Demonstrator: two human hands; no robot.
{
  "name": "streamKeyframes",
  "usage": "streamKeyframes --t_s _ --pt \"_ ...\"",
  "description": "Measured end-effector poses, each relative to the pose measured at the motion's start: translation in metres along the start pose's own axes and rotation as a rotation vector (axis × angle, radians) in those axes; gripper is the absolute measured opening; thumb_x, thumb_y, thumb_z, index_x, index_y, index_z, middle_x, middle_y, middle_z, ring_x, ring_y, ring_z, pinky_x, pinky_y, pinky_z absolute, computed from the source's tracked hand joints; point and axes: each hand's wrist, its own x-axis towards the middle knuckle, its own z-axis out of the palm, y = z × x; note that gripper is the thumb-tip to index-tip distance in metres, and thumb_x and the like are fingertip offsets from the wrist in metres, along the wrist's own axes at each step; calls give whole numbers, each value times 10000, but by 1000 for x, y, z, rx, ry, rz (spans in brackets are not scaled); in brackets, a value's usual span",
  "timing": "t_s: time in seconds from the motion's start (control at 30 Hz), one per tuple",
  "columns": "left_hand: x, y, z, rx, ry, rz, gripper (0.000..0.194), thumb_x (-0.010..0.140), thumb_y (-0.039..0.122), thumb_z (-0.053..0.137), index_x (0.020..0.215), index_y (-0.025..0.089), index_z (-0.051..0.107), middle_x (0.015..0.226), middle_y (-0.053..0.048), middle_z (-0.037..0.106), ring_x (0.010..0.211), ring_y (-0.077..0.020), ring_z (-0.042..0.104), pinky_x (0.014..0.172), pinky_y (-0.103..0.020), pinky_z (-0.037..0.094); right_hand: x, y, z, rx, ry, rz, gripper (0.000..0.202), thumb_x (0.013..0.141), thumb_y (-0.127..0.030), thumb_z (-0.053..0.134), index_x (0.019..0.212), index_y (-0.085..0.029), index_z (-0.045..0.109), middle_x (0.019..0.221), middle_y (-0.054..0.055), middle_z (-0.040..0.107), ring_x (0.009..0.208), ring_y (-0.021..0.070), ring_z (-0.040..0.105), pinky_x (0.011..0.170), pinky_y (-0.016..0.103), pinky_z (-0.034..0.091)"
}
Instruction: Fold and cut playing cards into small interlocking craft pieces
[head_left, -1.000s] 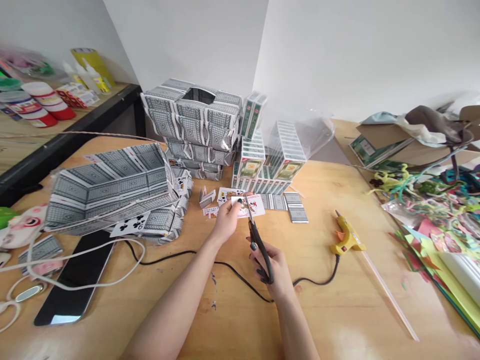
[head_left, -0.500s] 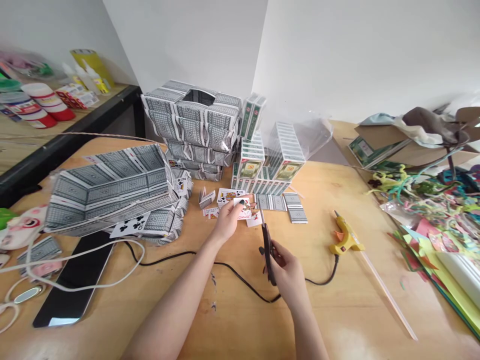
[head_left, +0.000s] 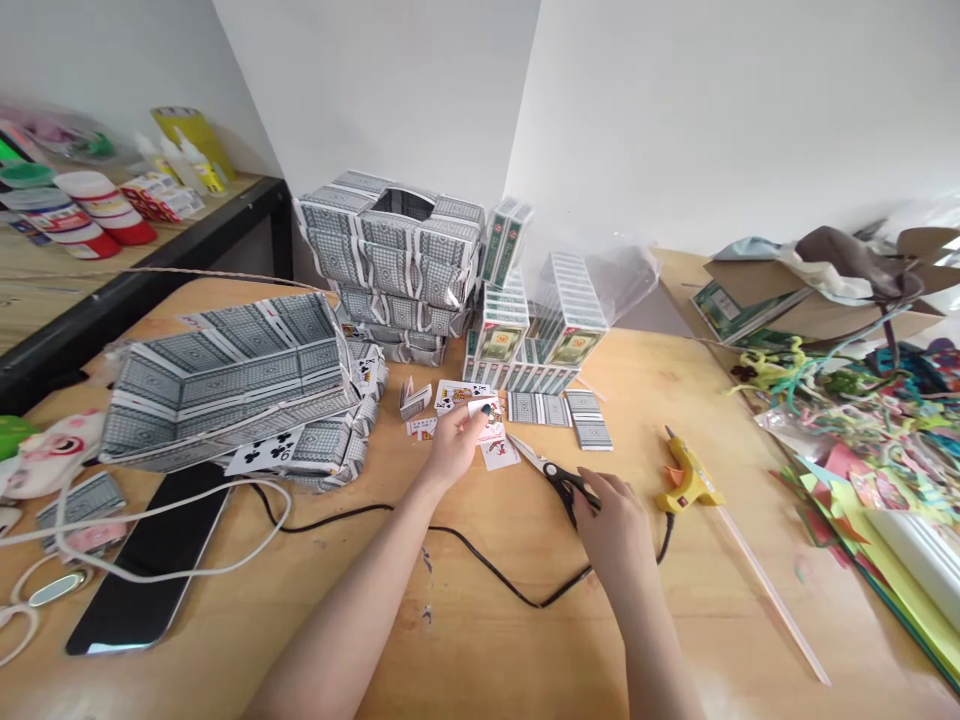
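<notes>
Between thumb and fingers of my left hand (head_left: 450, 448) is a playing card (head_left: 492, 424) with a joker figure, held just over the table. My right hand (head_left: 619, 522) has its fingers on the black handles of the scissors (head_left: 552, 470). They are low over the tabletop, their slim blades pointing up-left toward the cards. A small cut piece of card (head_left: 501, 456) lies below the held one. A king card (head_left: 453, 393) and a folded card piece (head_left: 415, 403) are just beyond my left hand. Face-down card strips (head_left: 538, 408) lie behind the scissors.
A yellow glue gun (head_left: 688, 478) with a long glue stick lies at right, its black cable (head_left: 487, 570) crossing the table. Boxed card decks (head_left: 574, 325) and a card-covered box (head_left: 397, 235) stand behind. At left are an open card-built tray (head_left: 232, 375) and a phone (head_left: 150, 570).
My right hand has moved right and turned the scissors from upright to lying low, blades toward the cards. My left hand still holds the card in nearly the same place.
</notes>
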Motion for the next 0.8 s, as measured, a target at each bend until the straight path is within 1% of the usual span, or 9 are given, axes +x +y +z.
streamKeyframes --t_s 0.03,0.13,0.23,0.27,0.33,0.43,0.5,0.67,0.8 --pt "0 0 0 18 9 15 283 742 304 531 947 146 645 1027 -76 642 994 -204 558 842 -298 428 4 -7 1 100 0 37 240 727 -241 517 906 -180 664 853 112 643 817 272 569 708 393 448" --pt "-1 0 0 43 51 23 260 732 295 542 918 153 655 1022 -68 643 969 -201 566 823 -291 432 19 -31 11 498 -124 191 244 685 -345 606 868 -194 665 810 87 649 720 228 595 610 341 478" --pt "0 3 0 21 81 -19 259 729 315 545 894 154 663 901 -52 674 881 -203 593 748 -290 459 37 -56 30 810 -301 254 349 640 -402 646 900 -170 632 820 84 644 675 206 597 476 286 471" --pt "1 4 -1 4 88 -28 256 728 323 547 882 156 666 852 -45 679 852 -201 599 723 -288 466 42 -63 37 887 -347 265 341 645 -416 638 872 -161 623 772 71 638 619 183 589 439 265 458" --pt "2 6 -2 -34 102 -30 247 716 330 561 861 162 670 783 -35 679 813 -196 605 688 -282 472 53 -75 49 1031 -370 285 295 689 -431 595 785 -152 592 586 16 580 486 125 535 392 222 414" --pt "4 7 -5 -79 129 -21 255 675 323 610 858 155 665 747 -36 673 771 -185 605 649 -273 473 63 -86 63 1209 -294 295 266 698 -422 594 723 -165 530 543 -32 521 390 61 435 344 178 346" --pt "5 7 -6 -102 162 -28 275 648 318 637 861 146 660 731 -35 669 732 -173 601 621 -262 468 64 -89 71 1284 -287 271 274 699 -435 593 737 -178 506 575 -38 520 387 52 410 330 168 325" --pt "6 6 -9 -116 253 -76 300 625 317 651 851 120 650 728 -39 658 650 -143 583 577 -238 456 57 -84 90 1293 -452 142 275 720 -443 578 782 -188 496 459 -71 457 341 63 366 330 183 305" --pt "6 6 -13 37 234 -22 226 616 295 651 775 135 648 735 -37 647 670 -151 581 592 -245 455 57 -72 96 1216 -400 108 275 716 -440 584 704 -180 497 454 -68 445 357 61 353 367 194 297"
